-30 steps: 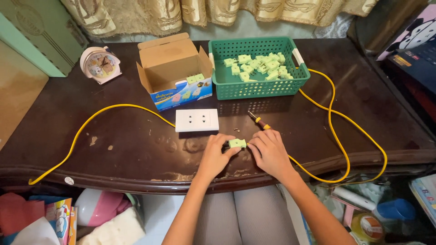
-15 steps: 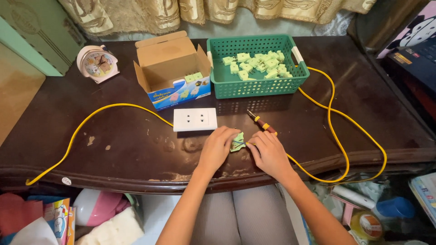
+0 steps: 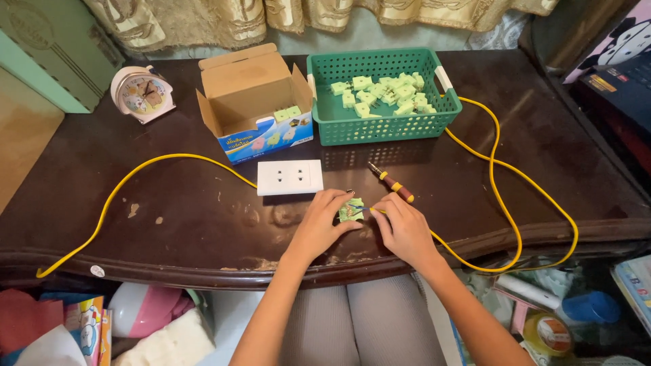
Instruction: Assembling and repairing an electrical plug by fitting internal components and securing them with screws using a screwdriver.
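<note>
My left hand (image 3: 320, 224) holds a small light-green socket part (image 3: 351, 209) just above the dark wooden table (image 3: 169, 203), near its front edge. My right hand (image 3: 405, 227) pinches the end of the yellow cable (image 3: 498, 183) against that part. A screwdriver (image 3: 391, 181) with a red and yellow handle lies just behind my right hand. A white two-socket faceplate (image 3: 290, 177) lies flat behind my left hand.
A green plastic basket (image 3: 325, 118) with several light-green socket parts stands at the back. Left of it is an open cardboard box (image 3: 251, 95), and a small pink alarm clock (image 3: 142, 93) further left. The yellow cable loops across both sides of the table.
The green part has been turned in my left hand, and my right hand has brought the cable end up to it. The view has shifted slightly.
</note>
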